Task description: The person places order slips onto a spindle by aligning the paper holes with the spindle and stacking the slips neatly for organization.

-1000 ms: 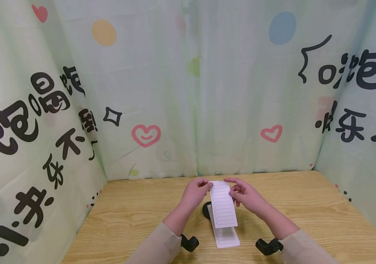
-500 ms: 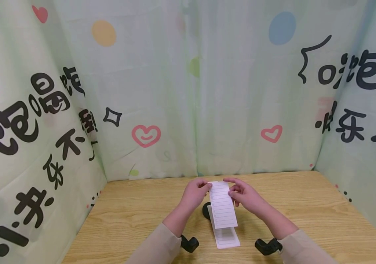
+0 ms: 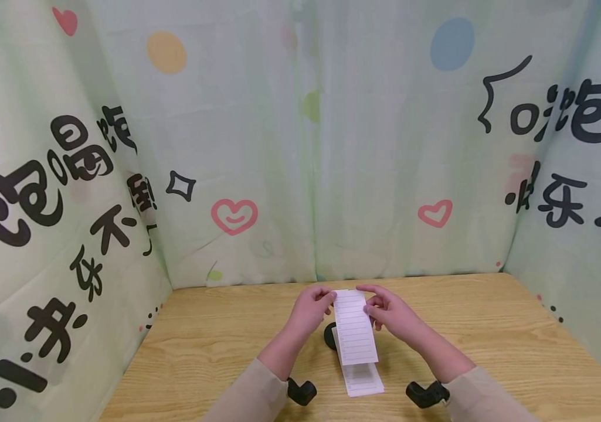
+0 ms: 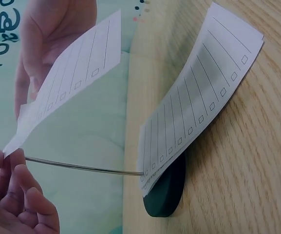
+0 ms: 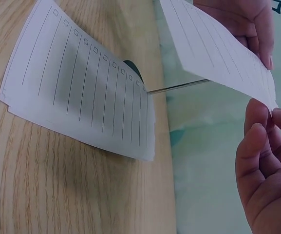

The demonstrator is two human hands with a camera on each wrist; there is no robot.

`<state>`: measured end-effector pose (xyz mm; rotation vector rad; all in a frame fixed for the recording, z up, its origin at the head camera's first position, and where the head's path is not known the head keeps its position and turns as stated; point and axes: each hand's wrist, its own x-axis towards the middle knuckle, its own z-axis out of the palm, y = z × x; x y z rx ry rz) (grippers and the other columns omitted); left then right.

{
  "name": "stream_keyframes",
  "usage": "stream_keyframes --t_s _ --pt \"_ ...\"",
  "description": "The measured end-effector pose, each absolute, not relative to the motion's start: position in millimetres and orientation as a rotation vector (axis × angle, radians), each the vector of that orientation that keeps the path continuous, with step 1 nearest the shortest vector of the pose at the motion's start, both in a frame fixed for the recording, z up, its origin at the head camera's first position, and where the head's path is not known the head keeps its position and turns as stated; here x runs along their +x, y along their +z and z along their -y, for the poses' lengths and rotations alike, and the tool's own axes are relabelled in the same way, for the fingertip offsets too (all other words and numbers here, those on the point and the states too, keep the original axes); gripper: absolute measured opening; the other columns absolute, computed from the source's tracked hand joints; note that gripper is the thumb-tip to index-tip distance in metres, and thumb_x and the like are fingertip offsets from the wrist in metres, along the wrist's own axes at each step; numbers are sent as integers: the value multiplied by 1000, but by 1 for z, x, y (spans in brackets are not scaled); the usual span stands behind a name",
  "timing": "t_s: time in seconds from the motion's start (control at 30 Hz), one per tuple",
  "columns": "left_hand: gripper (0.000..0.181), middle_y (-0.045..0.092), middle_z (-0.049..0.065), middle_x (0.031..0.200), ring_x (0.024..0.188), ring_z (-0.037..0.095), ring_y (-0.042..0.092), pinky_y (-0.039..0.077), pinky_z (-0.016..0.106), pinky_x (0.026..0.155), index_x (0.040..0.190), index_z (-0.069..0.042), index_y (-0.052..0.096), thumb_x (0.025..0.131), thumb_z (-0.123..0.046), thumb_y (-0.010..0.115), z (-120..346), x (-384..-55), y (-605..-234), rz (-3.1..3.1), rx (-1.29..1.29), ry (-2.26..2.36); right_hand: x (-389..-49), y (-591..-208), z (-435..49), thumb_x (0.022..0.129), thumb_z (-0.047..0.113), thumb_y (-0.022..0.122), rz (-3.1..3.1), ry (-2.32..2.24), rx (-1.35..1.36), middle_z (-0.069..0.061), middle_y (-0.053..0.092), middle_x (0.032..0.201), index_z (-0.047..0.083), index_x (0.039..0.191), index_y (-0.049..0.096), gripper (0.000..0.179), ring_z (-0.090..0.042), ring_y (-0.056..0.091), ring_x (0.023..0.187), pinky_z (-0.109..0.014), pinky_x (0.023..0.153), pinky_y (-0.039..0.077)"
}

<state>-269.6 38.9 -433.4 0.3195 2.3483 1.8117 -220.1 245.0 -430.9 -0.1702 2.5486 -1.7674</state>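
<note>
In the head view an upper lined checklist sheet (image 3: 355, 334) is held up by its far end. My left hand (image 3: 312, 308) pinches its left corner between thumb and fingers. On the right edge, my right hand (image 3: 389, 313) pinches the sheet, its index finger reaching past the far edge. Below, a stack of similar sheets (image 4: 194, 97) sits over a black round base (image 4: 167, 195), front ends lifted off the table. A thin metal spike (image 4: 82, 165) rises from the stack toward the upper sheet. Whether its tip passes through that sheet I cannot tell.
A wood-grain table (image 3: 216, 346) lies under everything. Printed curtains (image 3: 253, 146) stand behind it and on both sides. Black wrist mounts (image 3: 302, 391) stick out near both sleeves, close to the stack's front end.
The upper sheet has shifted very slightly left with both hands. Their hold on it looks the same.
</note>
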Motion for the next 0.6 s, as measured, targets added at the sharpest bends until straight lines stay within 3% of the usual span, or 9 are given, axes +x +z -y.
stream_keyframes --t_s 0.3,0.6 --pt "16 66 1 90 76 19 61 48 35 68 98 -10 69 100 -22 60 -38 -268 -435 -2285 297 1860 -223 -436 -242 98 0 55 -2568 -1775 -166 -10 60 87 5 142 48 45 -29 55 69 -36 58 49" --pt "17 66 1 92 78 18 60 44 27 63 98 -11 70 100 -24 60 -40 -271 -436 -2296 267 1849 -223 -438 -239 98 2 56 -2607 -1743 -152 -9 61 85 5 142 49 44 -28 56 67 -33 54 47"
